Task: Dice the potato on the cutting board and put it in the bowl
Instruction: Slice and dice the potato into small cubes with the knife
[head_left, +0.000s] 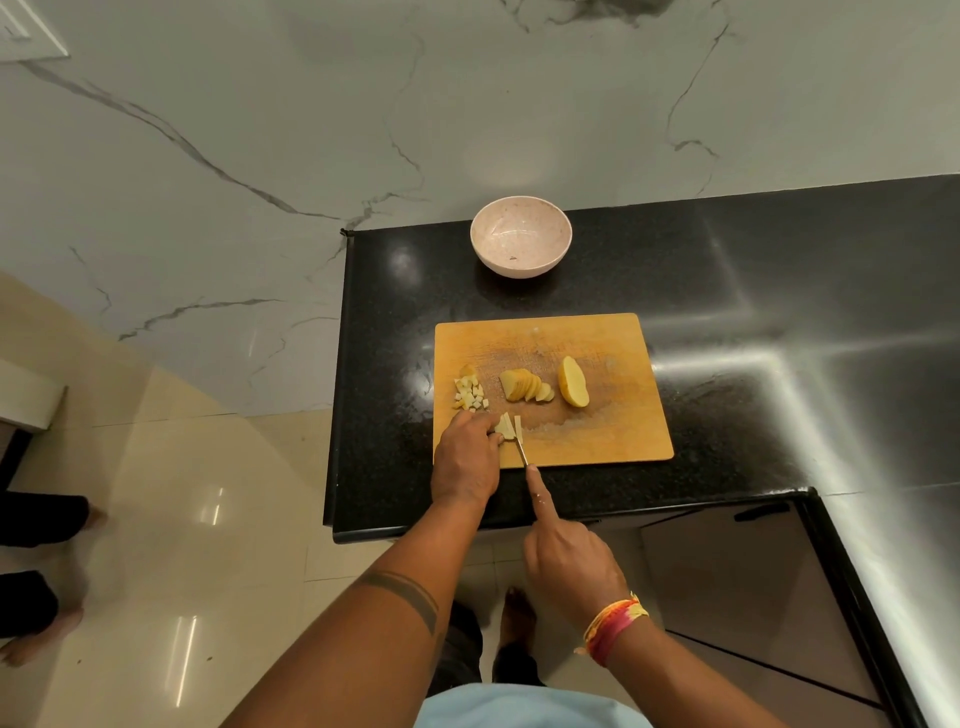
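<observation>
Left hand (465, 457) on the board's (623, 436) near left corner, fingers curled down onto potato strips (506, 427) just past the fingertips. Right hand (566, 561) off the board's near edge, gripping a knife (521, 451), forefinger stretched along its spine, blade against the strips' right side. Strips lying long axis toward the bowl (521, 236). Dice (470, 395) at the board's left edge, slices (525, 385) mid-board, half potato (573, 382) right of them, long axis toward the bowl

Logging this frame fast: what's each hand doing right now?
Left hand: holding the potato strips down on the cutting board.
Right hand: closed around the knife, forefinger along its spine.
</observation>
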